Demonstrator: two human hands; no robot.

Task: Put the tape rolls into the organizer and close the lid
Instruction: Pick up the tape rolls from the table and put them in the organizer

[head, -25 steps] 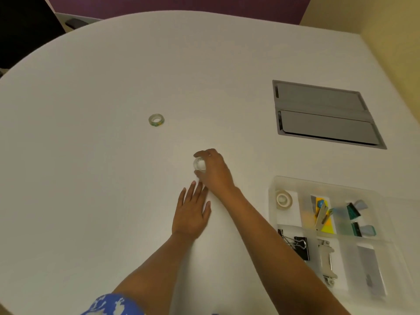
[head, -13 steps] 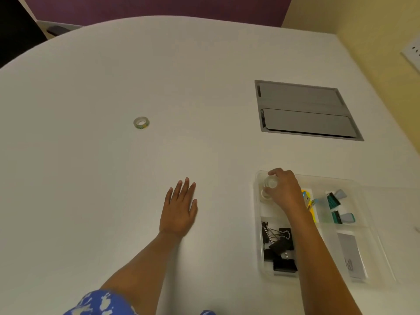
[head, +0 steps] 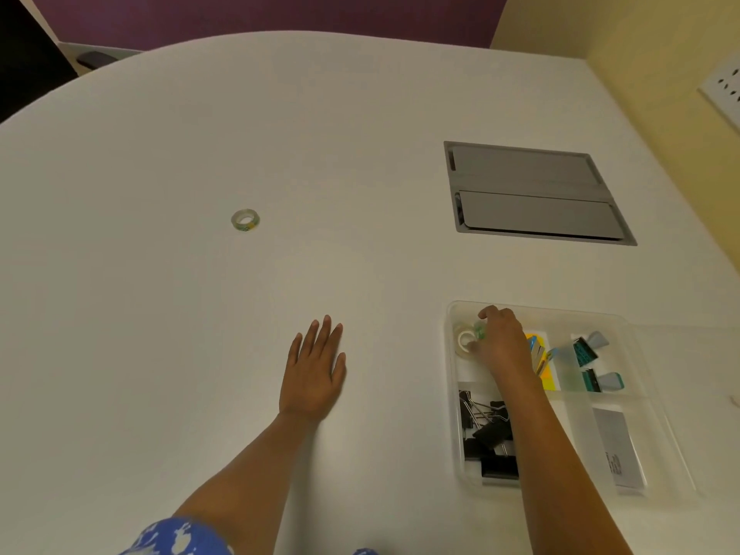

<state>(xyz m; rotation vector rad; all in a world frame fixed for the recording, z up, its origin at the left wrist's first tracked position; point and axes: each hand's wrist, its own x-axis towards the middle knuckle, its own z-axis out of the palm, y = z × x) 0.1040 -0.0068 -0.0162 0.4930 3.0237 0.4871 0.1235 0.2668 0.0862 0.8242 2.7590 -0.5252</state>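
The right hand (head: 502, 342) reaches into the far-left compartment of the clear organizer (head: 452, 394), fingers curled around a small tape roll (head: 479, 330) with a green tint, holding it just above or against a whitish roll (head: 465, 341) already lying there; whether the fingers have let go cannot be told. That compartment seems chosen to keep the tapes together, apart from the black binder clips (head: 486, 434) in the section nearer the person. The left hand (head: 314, 372) lies flat and open on the white table (head: 160, 334), holding nothing, probably as a brace. One more tape roll (head: 245, 220) sits well apart on the table. The transparent lid (head: 692, 378) lies open to the organizer's right.
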